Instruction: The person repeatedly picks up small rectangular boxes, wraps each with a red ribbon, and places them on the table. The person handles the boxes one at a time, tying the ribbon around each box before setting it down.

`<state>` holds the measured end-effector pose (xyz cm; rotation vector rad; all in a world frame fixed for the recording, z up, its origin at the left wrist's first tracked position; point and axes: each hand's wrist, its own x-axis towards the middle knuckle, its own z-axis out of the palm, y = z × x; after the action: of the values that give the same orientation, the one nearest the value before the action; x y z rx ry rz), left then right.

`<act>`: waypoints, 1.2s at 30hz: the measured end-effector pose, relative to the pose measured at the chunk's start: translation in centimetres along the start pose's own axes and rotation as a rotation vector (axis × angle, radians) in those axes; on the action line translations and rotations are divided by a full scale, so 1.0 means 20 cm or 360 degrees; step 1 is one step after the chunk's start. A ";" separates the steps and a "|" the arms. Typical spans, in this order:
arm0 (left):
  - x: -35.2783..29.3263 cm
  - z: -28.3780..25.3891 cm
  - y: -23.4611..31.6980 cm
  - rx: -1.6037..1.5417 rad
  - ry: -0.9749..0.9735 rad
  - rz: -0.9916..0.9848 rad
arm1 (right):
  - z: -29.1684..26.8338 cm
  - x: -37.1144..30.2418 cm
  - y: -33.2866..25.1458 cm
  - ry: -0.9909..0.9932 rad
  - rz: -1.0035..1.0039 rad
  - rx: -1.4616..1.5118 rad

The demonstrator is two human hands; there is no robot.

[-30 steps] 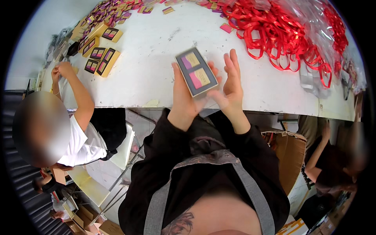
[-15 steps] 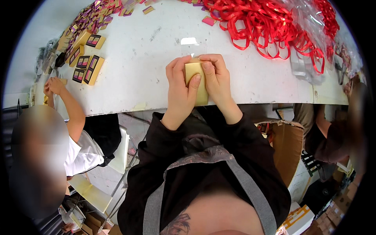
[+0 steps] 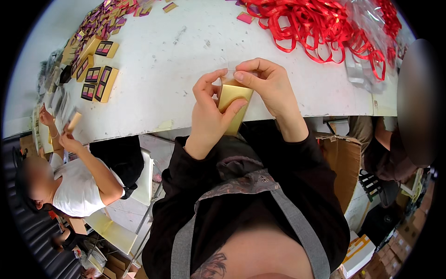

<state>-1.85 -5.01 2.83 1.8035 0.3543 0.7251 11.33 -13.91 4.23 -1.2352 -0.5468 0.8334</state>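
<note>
A small flat gold box (image 3: pixel 233 106) is held upright over the near edge of the white table (image 3: pixel 186 56). My left hand (image 3: pixel 210 114) grips its left side, thumb across the gold face. My right hand (image 3: pixel 270 88) pinches the box's top edge with fingertips, where a bit of clear film shows. Both forearms wear black sleeves.
Several gold boxes with pink and purple window inserts (image 3: pixel 100 79) lie along the table's left side. A heap of red ribbons (image 3: pixel 320 28) and clear bags (image 3: pixel 367 65) fills the right. A person in a white shirt (image 3: pixel 76 181) works at left; an open carton (image 3: pixel 344 162) stands at right.
A second ago the box lay face up showing its coloured insert. It has been turned with its gold back toward me, and both hands have closed on it nearer the table edge.
</note>
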 end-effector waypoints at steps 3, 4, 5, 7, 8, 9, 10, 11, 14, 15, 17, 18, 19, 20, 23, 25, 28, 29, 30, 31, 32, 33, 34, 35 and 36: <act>-0.01 -0.01 -0.02 -0.0019 0.0025 0.0002 | 0.00 -0.02 -0.02 -0.0148 -0.0087 -0.0221; -0.01 -0.01 -0.03 0.0005 0.0017 -0.0011 | 0.00 -0.03 -0.03 -0.0157 -0.0106 -0.0203; -0.01 -0.02 -0.03 0.0113 0.0052 0.0097 | 0.02 -0.04 -0.05 -0.0165 -0.0128 -0.0186; 0.02 -0.04 -0.04 0.0297 0.0113 0.0324 | 0.04 -0.09 -0.05 -0.0175 -0.0201 -0.0188; 0.02 -0.04 -0.05 0.0295 0.0085 0.0349 | 0.06 -0.13 -0.04 -0.0191 -0.0247 -0.0204; 0.00 -0.05 -0.04 0.0290 0.0055 0.0375 | 0.05 -0.16 -0.04 -0.0206 -0.0292 -0.0221; -0.02 -0.06 -0.05 0.0294 0.0023 0.0401 | 0.03 -0.18 -0.05 -0.0276 -0.0377 -0.0293; -0.03 -0.05 -0.05 0.0223 -0.0057 0.0440 | 0.01 -0.20 -0.06 -0.0347 -0.0459 -0.0366; 0.04 -0.08 -0.01 -0.0237 0.0038 0.0129 | 0.00 -0.28 -0.06 -0.0390 -0.1195 -0.1018; 0.08 -0.09 0.00 -0.0348 0.0127 -0.0098 | 0.00 -0.30 -0.06 -0.0389 -0.1465 -0.1228; 0.11 -0.14 0.00 -0.0641 -0.0073 -0.0641 | -0.02 -0.31 -0.05 -0.0543 -0.1607 -0.1276; 0.11 -0.16 -0.01 -0.0802 -0.0378 -0.0975 | -0.02 -0.31 -0.05 -0.0691 -0.1466 -0.1105; 0.11 -0.15 -0.02 -0.0783 -0.0351 -0.0964 | -0.03 -0.30 -0.04 -0.0836 -0.1325 -0.0929; 0.10 -0.13 -0.05 -0.0770 -0.0333 -0.0955 | -0.11 -0.25 -0.04 -0.0688 -0.1439 -0.1011; 0.10 -0.13 -0.11 -0.1189 -0.0249 -0.0887 | -0.54 0.00 -0.07 0.0990 -0.1281 -0.2156; 0.12 -0.16 -0.14 -0.1618 -0.0188 -0.0891 | -0.69 0.07 -0.07 0.1040 -0.1002 -0.2906; 0.11 -0.14 -0.15 -0.1751 -0.0059 -0.0970 | -0.67 0.10 -0.19 0.0786 -0.1342 -0.2369; 0.11 -0.12 -0.14 -0.1629 0.0049 -0.0987 | -0.64 0.14 -0.26 0.0794 -0.1123 -0.1805; 0.11 -0.12 -0.17 -0.1653 0.0060 -0.1001 | -0.60 0.17 -0.37 0.0807 -0.0392 -0.1502; 0.12 -0.11 -0.15 -0.1613 0.0098 -0.0973 | -0.60 0.20 -0.43 0.0568 -0.0430 -0.0987; 0.16 -0.09 -0.11 -0.1558 0.0157 -0.0886 | -0.59 0.26 -0.48 0.0292 -0.0509 -0.0460; 0.18 -0.08 -0.04 -0.1486 0.0298 -0.0787 | -0.55 0.30 -0.53 0.0210 -0.0408 -0.0402; 0.20 -0.09 -0.01 -0.1364 0.0282 -0.0627 | -0.47 0.32 -0.57 0.0112 -0.0284 -0.0342; 0.23 -0.11 0.01 -0.1231 0.0261 -0.0476 | -0.39 0.33 -0.59 0.0018 -0.0157 -0.0278; 0.25 -0.14 0.04 -0.1095 0.0238 -0.0329 | -0.28 0.32 -0.59 -0.0087 -0.0013 -0.0068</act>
<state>0.17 -0.43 5.55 1.0519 0.3315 0.7243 22.40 -13.37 13.63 -1.2510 -0.6162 0.8545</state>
